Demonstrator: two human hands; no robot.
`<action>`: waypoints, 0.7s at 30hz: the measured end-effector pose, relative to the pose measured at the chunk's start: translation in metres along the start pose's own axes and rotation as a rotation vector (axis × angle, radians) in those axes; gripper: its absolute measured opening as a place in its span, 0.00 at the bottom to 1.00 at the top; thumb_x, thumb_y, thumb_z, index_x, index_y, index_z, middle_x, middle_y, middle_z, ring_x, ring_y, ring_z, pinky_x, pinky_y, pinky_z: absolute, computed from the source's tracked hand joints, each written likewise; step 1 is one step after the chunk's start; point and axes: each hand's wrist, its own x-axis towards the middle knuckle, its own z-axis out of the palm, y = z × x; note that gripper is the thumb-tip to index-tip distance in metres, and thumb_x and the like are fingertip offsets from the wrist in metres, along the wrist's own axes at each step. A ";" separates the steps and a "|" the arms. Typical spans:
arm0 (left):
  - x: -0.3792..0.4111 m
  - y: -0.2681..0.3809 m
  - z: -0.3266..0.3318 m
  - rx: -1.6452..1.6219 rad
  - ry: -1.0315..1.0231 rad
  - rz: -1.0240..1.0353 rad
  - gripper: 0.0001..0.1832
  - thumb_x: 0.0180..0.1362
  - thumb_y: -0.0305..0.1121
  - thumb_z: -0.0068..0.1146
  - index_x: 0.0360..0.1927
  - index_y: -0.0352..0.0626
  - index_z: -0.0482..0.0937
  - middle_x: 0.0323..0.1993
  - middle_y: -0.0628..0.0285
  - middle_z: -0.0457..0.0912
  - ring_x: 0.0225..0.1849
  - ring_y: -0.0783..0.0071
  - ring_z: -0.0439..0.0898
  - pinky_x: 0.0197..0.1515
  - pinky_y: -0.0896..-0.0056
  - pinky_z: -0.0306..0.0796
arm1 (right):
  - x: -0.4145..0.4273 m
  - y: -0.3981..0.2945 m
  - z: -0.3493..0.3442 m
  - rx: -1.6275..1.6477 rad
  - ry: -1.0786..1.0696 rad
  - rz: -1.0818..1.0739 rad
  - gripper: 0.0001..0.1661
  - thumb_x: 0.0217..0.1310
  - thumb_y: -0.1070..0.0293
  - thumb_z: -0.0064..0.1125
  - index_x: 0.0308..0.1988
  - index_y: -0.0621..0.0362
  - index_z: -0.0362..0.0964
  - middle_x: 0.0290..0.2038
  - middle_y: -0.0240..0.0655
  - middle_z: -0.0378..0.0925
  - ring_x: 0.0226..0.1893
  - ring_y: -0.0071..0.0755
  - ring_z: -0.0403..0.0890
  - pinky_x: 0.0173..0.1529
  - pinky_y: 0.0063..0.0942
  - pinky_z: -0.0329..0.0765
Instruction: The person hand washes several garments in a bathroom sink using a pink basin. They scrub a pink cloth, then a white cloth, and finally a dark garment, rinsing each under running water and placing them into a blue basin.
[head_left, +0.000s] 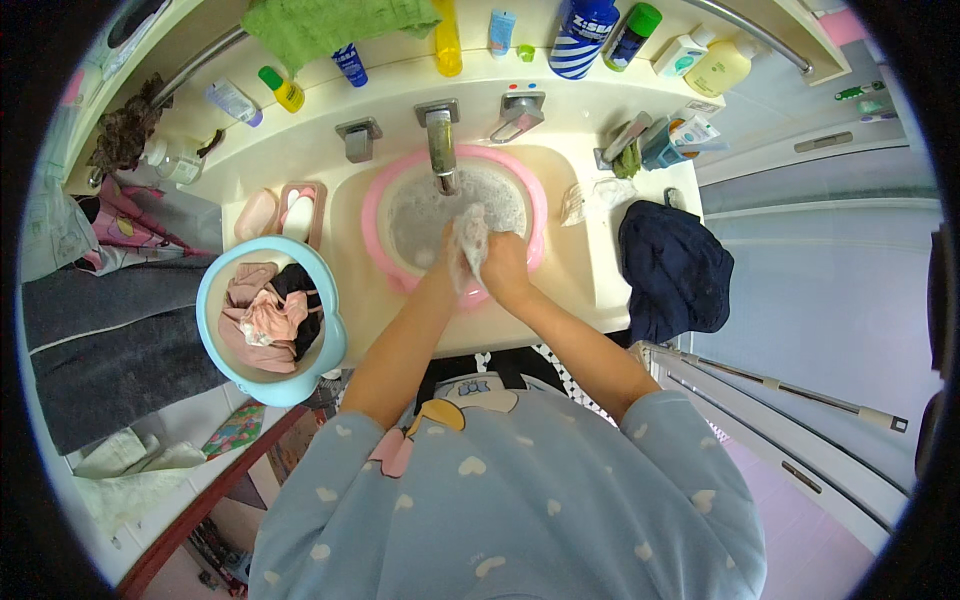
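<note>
A wet, sudsy whitish cloth (472, 236) is bunched between my two hands, above the near part of a pink-rimmed basin (373, 225) that stands in the sink. My left hand (456, 251) grips it from the left, partly covered by cloth and foam. On the cloth's right side, my right hand (506, 262) is closed on it. Grey, foamy water (420, 217) fills the basin. The metal faucet (442, 150) reaches over the basin's far side, just beyond my hands.
A light blue basin (330, 352) of clothes stands left, beside soap dishes (320, 217). Dark blue fabric (675, 270) lies at the right edge, near a small white cloth (611, 193). Bottles and tubes line the back ledge (405, 64). A metal pole (787, 386) extends at right.
</note>
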 end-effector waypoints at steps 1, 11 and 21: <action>0.001 0.000 -0.004 0.251 -0.004 0.052 0.10 0.55 0.40 0.46 0.37 0.46 0.70 0.36 0.63 0.74 0.34 0.72 0.75 0.33 0.71 0.72 | -0.001 -0.004 -0.001 -0.023 0.001 -0.110 0.09 0.36 0.72 0.47 0.13 0.65 0.70 0.15 0.55 0.70 0.17 0.55 0.73 0.25 0.45 0.70; -0.024 0.014 0.050 0.270 0.152 -0.029 0.17 0.58 0.35 0.39 0.50 0.45 0.62 0.44 0.62 0.69 0.39 0.71 0.74 0.34 0.63 0.74 | 0.024 0.026 0.000 -0.171 -0.072 0.085 0.07 0.34 0.73 0.48 0.14 0.64 0.71 0.16 0.54 0.71 0.19 0.52 0.75 0.28 0.43 0.72; -0.036 0.029 0.069 0.632 0.078 0.256 0.20 0.57 0.46 0.43 0.42 0.39 0.67 0.33 0.61 0.74 0.31 0.69 0.74 0.30 0.68 0.70 | 0.036 0.047 0.004 0.097 -0.132 0.330 0.13 0.46 0.67 0.47 0.26 0.67 0.71 0.25 0.52 0.74 0.27 0.46 0.76 0.31 0.38 0.72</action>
